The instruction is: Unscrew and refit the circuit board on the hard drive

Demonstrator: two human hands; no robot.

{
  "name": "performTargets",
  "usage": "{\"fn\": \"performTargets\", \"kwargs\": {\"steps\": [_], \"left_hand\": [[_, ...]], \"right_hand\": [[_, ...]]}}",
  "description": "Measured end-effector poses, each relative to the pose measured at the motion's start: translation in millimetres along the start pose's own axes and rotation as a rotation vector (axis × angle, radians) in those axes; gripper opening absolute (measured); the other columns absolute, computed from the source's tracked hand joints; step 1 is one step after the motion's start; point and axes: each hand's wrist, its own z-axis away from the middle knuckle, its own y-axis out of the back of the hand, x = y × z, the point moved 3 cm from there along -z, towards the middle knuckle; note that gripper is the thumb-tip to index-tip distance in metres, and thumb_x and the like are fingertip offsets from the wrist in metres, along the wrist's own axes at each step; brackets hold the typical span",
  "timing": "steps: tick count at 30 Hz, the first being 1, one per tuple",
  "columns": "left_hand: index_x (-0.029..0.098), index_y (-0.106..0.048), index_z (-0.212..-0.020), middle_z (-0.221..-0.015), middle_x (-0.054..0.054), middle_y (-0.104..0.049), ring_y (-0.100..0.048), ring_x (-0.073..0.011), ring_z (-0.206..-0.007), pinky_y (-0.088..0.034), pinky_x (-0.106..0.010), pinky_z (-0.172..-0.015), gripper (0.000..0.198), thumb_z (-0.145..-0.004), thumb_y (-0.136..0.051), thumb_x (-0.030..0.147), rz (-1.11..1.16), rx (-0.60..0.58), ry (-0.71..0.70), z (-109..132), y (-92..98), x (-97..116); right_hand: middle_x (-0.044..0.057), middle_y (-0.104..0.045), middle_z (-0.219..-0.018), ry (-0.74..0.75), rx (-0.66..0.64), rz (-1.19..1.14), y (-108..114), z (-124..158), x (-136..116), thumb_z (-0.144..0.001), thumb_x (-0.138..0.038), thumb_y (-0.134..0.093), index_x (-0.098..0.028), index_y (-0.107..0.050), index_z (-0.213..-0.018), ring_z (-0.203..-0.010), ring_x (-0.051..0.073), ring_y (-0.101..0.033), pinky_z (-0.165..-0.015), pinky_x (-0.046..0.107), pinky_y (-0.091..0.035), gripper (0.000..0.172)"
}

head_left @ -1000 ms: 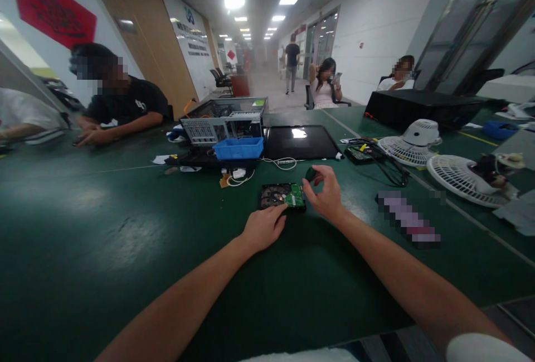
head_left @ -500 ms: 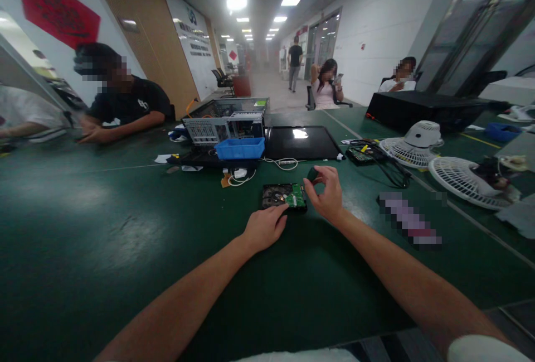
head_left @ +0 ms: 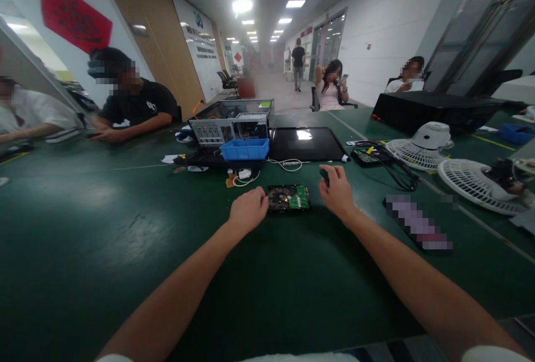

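Observation:
A hard drive (head_left: 288, 198) with a green circuit board facing up lies flat on the dark green table (head_left: 259, 295). My left hand (head_left: 249, 210) is at the drive's left end, its fingers curled against that edge. To the right of the drive, my right hand (head_left: 336, 190) is raised with a small dark object (head_left: 324, 177) pinched between thumb and fingers. It does not touch the drive. What the dark object is cannot be made out.
Behind the drive stand an open computer case (head_left: 232, 122), a blue tray (head_left: 244, 149) and a black panel (head_left: 309, 144). White cables (head_left: 288, 163) lie nearer. On the right are fan parts (head_left: 422, 147), black cables and a blurred flat object (head_left: 418, 223). Several people are around.
My left hand has moved from the drive's front edge to its left end. My right hand has shifted slightly away from the drive, still with the dark object.

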Motion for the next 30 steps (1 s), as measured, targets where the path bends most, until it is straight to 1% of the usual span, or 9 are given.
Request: {"fn": "performTargets", "kwargs": {"steps": [3,6,11,13,15,19,22,27,30], "left_hand": [[0.021,-0.063,-0.102,-0.102,-0.012,-0.072,-0.070,-0.0303,-0.095,-0.054,-0.041,-0.081,0.024,-0.098,-0.045,0.036,-0.115,-0.064,0.134,-14,9.7,-35],[0.019,-0.066,-0.109,-0.112,-0.016,-0.070,-0.069,-0.0322,-0.102,-0.054,-0.043,-0.086,0.025,-0.094,-0.050,0.032,-0.197,-0.166,0.200,-21,12.9,-67],[0.018,-0.069,-0.113,-0.123,-0.018,-0.067,-0.068,-0.0328,-0.108,-0.055,-0.041,-0.088,0.031,-0.092,-0.055,0.035,-0.269,-0.262,0.220,-23,9.0,-98],[0.018,-0.070,-0.113,-0.124,-0.018,-0.068,-0.068,-0.0330,-0.107,-0.055,-0.041,-0.087,0.032,-0.091,-0.056,0.037,-0.281,-0.298,0.222,-24,6.3,-104],[0.018,-0.071,-0.112,-0.123,-0.018,-0.069,-0.068,-0.0332,-0.107,-0.056,-0.041,-0.086,0.032,-0.090,-0.057,0.038,-0.286,-0.328,0.225,-25,4.1,-107],[0.019,-0.072,-0.108,-0.119,-0.017,-0.071,-0.069,-0.0335,-0.106,-0.056,-0.040,-0.085,0.030,-0.088,-0.062,0.039,-0.292,-0.352,0.218,-25,2.8,-108],[0.019,-0.072,-0.107,-0.120,-0.017,-0.071,-0.069,-0.0327,-0.105,-0.055,-0.040,-0.086,0.029,-0.088,-0.064,0.039,-0.286,-0.354,0.206,-24,3.7,-108],[0.018,-0.072,-0.108,-0.119,-0.017,-0.070,-0.069,-0.0327,-0.104,-0.054,-0.040,-0.085,0.027,-0.086,-0.067,0.034,-0.274,-0.355,0.197,-22,6.0,-109],[0.018,-0.073,-0.104,-0.116,-0.016,-0.072,-0.069,-0.0318,-0.104,-0.054,-0.038,-0.085,0.024,-0.085,-0.069,0.031,-0.262,-0.361,0.194,-23,6.8,-113]], "right_hand": [[0.015,-0.056,-0.116,-0.035,-0.153,0.166,-4,-1,-1,-0.089,-0.016,-0.055,-0.020,-0.060,-0.121,-0.083,0.025,-0.063,-0.070,0.039,-0.054,0.033],[0.019,-0.060,-0.107,-0.103,-0.216,0.301,0,-2,1,-0.088,-0.008,-0.053,-0.018,-0.064,-0.104,-0.091,0.031,-0.064,-0.073,0.043,-0.055,0.022],[0.032,-0.061,-0.113,-0.372,-0.302,0.504,24,-7,33,-0.083,-0.009,-0.060,-0.008,-0.066,-0.108,-0.109,0.044,-0.061,-0.078,0.059,-0.055,0.027],[0.034,-0.062,-0.116,-0.458,-0.385,0.580,36,-11,51,-0.085,-0.015,-0.059,-0.003,-0.067,-0.114,-0.112,0.044,-0.061,-0.083,0.059,-0.055,0.033],[0.034,-0.063,-0.119,-0.547,-0.542,0.629,46,-14,68,-0.087,-0.022,-0.056,0.000,-0.066,-0.119,-0.115,0.042,-0.062,-0.089,0.053,-0.054,0.040],[0.025,-0.066,-0.128,-0.604,-0.867,0.606,59,-19,87,-0.091,-0.032,-0.051,-0.008,-0.072,-0.117,-0.120,0.037,-0.063,-0.097,0.044,-0.051,0.041],[0.024,-0.065,-0.130,-0.607,-0.930,0.612,67,-21,93,-0.092,-0.037,-0.051,-0.011,-0.073,-0.119,-0.120,0.036,-0.064,-0.095,0.042,-0.051,0.044],[0.023,-0.073,-0.106,-0.590,-0.992,0.582,72,-21,98,-0.093,-0.040,-0.049,-0.011,-0.076,-0.108,-0.108,0.033,-0.070,-0.086,0.037,-0.052,0.043],[0.024,-0.073,-0.107,-0.622,-1.002,0.579,74,-23,101,-0.093,-0.042,-0.046,-0.010,-0.075,-0.109,-0.106,0.035,-0.070,-0.082,0.039,-0.053,0.047]]}}
